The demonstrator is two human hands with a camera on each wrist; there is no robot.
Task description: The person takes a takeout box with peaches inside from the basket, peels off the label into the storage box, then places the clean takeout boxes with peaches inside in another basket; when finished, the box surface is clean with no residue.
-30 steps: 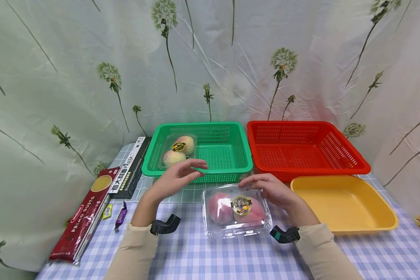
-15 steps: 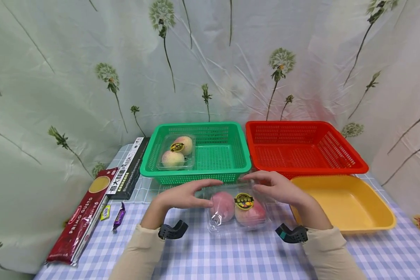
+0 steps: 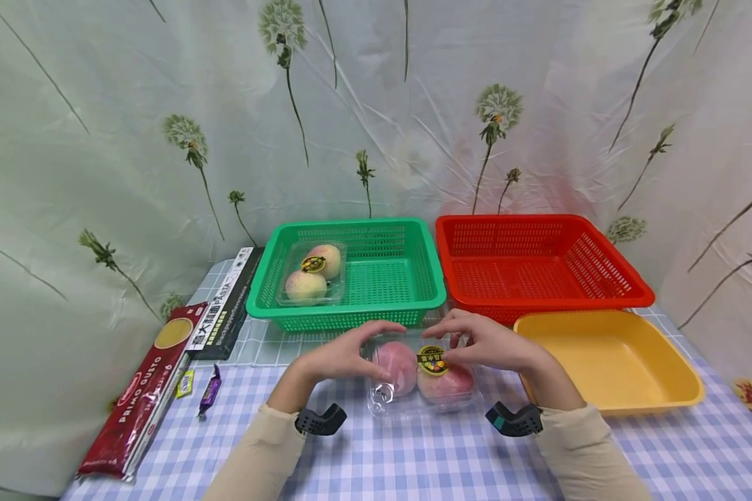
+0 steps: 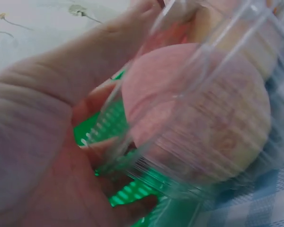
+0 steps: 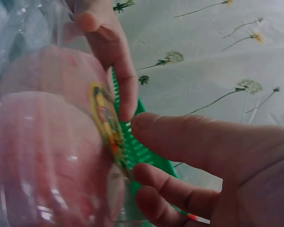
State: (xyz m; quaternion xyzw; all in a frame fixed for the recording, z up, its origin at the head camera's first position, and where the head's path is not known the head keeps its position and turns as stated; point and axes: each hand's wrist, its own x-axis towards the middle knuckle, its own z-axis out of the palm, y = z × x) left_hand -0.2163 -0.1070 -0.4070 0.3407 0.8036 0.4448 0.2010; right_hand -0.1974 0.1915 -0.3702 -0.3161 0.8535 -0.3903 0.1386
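Observation:
A clear plastic box of two pink peaches (image 3: 393, 369) with a round black-and-gold sticker (image 3: 434, 360) on its lid lies on the checked cloth before me. My left hand (image 3: 347, 355) arches over the box's left end. Its thumb is near the left peach and its other fingers reach toward the far edge; in the left wrist view they show past the clear plastic. My right hand (image 3: 491, 342) bends over the right half. Its thumb lies close by the sticker, and in the right wrist view its loosely bent fingertips (image 5: 146, 175) are right at the lid.
Behind stands a green basket (image 3: 385, 278) holding another box of pale peaches (image 3: 307, 287). To its right are a red basket (image 3: 539, 264) and a yellow tray (image 3: 608, 362). At left lie a black pasta box (image 3: 225, 303), a red spaghetti pack (image 3: 144, 390) and two small candies (image 3: 209, 393).
My left hand has moved right and down, from in front of the green basket to the box's left end. My right thumb has drawn in toward the sticker.

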